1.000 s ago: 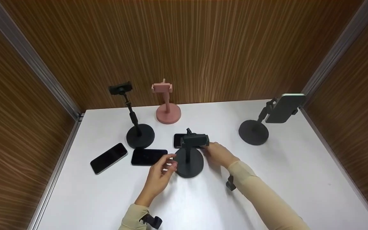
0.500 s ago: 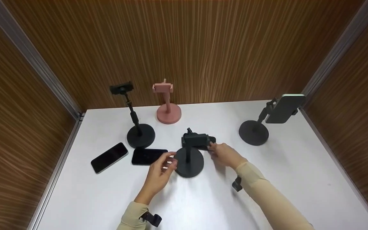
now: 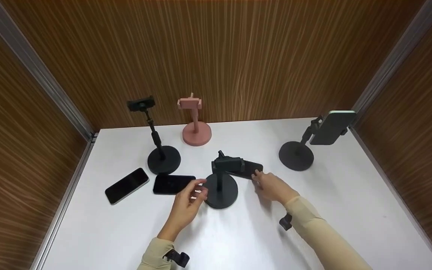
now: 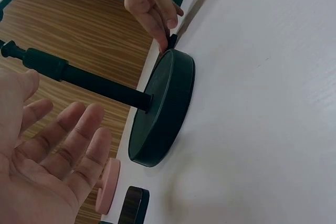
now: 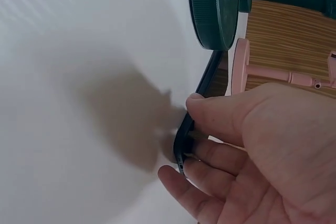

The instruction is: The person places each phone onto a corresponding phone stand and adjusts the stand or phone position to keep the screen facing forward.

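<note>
My right hand [image 3: 274,187] pinches the right end of a dark smartphone [image 3: 251,169] lying on the table. The phone's left part is hidden behind a black phone stand [image 3: 220,197] with a round base and an unoccupied clamp. In the right wrist view my thumb [image 5: 210,109] is on one side of the phone's edge [image 5: 182,142], with fingers on the other. My left hand [image 3: 184,210] hovers at the left of that stand's base, fingers loosely bent and holding nothing. The left wrist view shows its palm [image 4: 31,187] turned toward the stand's post [image 4: 105,86], apart from it.
Two more phones, one straight [image 3: 173,184] and one slanted [image 3: 127,186], lie at the left. Behind stand a tall black stand [image 3: 165,160] and a pink stand [image 3: 197,134]. At right, another black stand [image 3: 296,155] carries a phone [image 3: 333,128]. Wood-grain panels [image 3: 216,56] enclose the table.
My right hand has drawn the smartphone to the right from behind the central stand, and the phone has turned slightly. My left hand has stayed about where it was.
</note>
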Available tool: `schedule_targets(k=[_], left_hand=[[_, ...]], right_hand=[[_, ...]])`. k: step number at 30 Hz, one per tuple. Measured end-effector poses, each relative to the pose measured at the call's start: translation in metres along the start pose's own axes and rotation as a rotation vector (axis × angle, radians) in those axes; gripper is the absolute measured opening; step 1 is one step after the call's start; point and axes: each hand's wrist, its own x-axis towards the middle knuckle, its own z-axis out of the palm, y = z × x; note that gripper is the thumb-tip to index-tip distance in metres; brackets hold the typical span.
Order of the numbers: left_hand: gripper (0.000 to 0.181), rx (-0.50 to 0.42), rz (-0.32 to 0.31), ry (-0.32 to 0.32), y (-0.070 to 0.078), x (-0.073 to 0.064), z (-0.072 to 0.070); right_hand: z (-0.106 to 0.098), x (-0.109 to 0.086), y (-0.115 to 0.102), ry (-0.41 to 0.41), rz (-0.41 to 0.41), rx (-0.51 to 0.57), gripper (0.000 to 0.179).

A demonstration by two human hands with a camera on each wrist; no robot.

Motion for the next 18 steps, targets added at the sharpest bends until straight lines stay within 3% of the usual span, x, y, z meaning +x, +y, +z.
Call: schedule_targets(k=[7,18], left_hand=[[0.036,-0.006,0.013,0.007,-0.002,0.001,0.002],[0.035,0.0,0.009,-0.004,0.001,0.001,0.004]], right_hand=[[-0.003,-0.011,-0.003,-0.028,0.04,-0.022,0.045],[-0.004,-0.03,-0.012,0.016,0.014,-0.09,0.043]])
